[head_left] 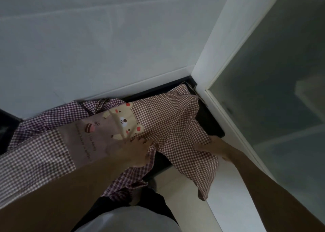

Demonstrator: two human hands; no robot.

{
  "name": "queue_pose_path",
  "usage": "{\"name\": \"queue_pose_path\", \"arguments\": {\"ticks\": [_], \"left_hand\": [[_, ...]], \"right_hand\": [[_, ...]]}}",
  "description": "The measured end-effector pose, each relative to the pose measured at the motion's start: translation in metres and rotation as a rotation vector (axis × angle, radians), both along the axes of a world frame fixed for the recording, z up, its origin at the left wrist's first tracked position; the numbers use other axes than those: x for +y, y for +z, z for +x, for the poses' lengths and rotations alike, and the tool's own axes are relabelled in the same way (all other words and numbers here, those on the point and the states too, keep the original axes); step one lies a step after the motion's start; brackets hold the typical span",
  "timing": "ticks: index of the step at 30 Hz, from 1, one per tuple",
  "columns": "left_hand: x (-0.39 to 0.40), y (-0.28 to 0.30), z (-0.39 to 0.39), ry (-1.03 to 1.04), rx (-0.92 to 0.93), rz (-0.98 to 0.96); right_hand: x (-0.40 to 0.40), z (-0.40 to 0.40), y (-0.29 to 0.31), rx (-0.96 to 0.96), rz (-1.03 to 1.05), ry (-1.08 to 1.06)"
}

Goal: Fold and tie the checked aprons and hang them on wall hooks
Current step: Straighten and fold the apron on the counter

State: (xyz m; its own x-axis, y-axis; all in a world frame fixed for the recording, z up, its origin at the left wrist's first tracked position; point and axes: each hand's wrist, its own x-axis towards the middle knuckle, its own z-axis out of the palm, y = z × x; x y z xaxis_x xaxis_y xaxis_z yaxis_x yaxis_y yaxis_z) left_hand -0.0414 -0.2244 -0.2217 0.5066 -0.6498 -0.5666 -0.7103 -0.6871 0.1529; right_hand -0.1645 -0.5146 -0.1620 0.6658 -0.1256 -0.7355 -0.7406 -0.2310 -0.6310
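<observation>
A dark counter [209, 121] in a white corner carries the brown apron [167, 122]. Left hand [135, 152] presses flat-fingered mid-cloth; right hand [213, 146] pinches its right edge. Overhanging near cloth could slide off.

Checked aprons [168, 126] across dark countertop [209, 124]

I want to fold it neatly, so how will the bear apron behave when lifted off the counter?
Probably floppy: the bear apron lies creased and one corner hangs limp over the counter edge. It looks thin and light, so it should sag between the left hand and right hand. It may drag the purple checked apron beneath.
</observation>
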Motion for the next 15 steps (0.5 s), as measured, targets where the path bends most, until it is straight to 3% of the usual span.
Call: {"name": "queue_pose_path", "arguments": {"ticks": [4, 12, 15], "left_hand": [[0.009, -0.012, 0.002, 0.006, 0.042, 0.057], [0.003, -0.011, -0.002, -0.015, 0.077, 0.163], [0.002, -0.015, -0.003, 0.015, 0.081, 0.166]], "right_hand": [[-0.003, -0.019, -0.011, 0.201, -0.130, 0.314], [0.006, -0.046, -0.014, 0.096, 0.006, 0.077], [0.000, -0.050, -0.010, 0.106, 0.009, 0.137]]}}
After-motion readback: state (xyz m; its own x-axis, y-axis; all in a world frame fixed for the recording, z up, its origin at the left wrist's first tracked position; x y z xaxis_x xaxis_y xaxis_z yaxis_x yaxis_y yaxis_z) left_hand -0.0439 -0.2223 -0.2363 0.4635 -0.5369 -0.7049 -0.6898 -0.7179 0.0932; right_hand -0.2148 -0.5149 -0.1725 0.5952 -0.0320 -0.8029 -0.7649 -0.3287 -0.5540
